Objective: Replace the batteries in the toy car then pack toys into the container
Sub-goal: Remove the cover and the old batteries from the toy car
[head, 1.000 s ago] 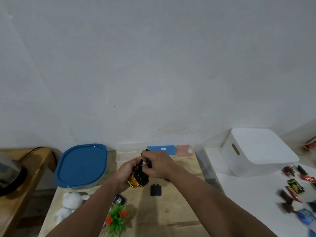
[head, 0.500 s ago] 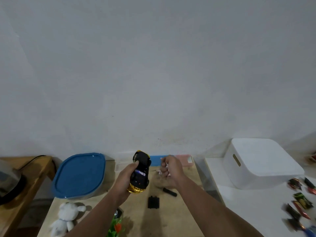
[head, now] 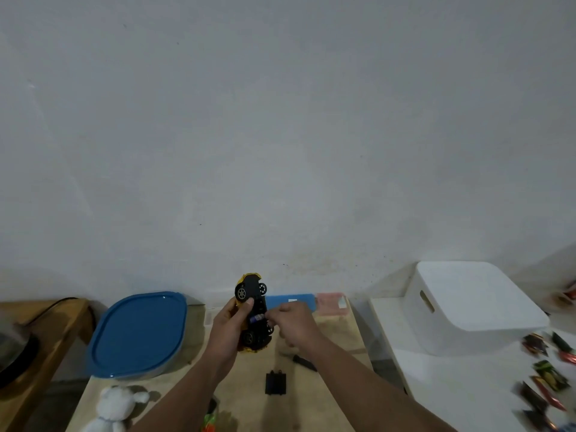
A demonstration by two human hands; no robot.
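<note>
The person holds the toy car (head: 253, 313) upright above the tabletop (head: 327, 385), its black underside and wheels turned toward the camera and its yellow body facing away. The left hand (head: 229, 330) wraps around the car's left side from behind, with the thumb pressed across the underside just below the upper wheels and the other fingers curled round the yellow shell out of sight. The right hand (head: 294, 325) meets the car from the right at mid-length, its fingers (head: 274, 314) bunched together at the open battery bay, where a small battery (head: 257, 318) with a purple-and-white label shows. The fingertips touch or pinch the battery's right end; which of the two cannot be told.

On the tabletop below the hands lie a black battery cover (head: 275, 382) and, just right of it, a dark slim tool (head: 304, 363). To the left sits a container with a blue lid (head: 138, 333), and in front of it a white plush bear (head: 113, 408). A white bin (head: 473, 307) stands on the surface to the right, with coloured wrappers (head: 548, 375) scattered beside it.
</note>
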